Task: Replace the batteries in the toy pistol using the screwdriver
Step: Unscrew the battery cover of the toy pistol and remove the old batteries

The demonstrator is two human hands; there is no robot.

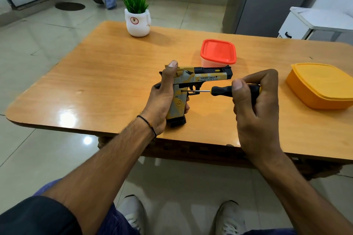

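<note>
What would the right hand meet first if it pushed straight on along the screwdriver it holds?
The toy pistol. The screwdriver in the right hand points left, its tip apparently at the grip near the trigger guard. The left hand holding that grip lies just beyond; depth is unclear.

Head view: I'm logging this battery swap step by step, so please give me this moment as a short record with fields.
left hand: grips the toy pistol by its grip
right hand: holds the screwdriver by its handle
screwdriver: roughly level, tip at a small hole at the top of the grip
pistol: upright, muzzle toward the person's right
also on table: red-lidded container, orange container, potted plant
</note>
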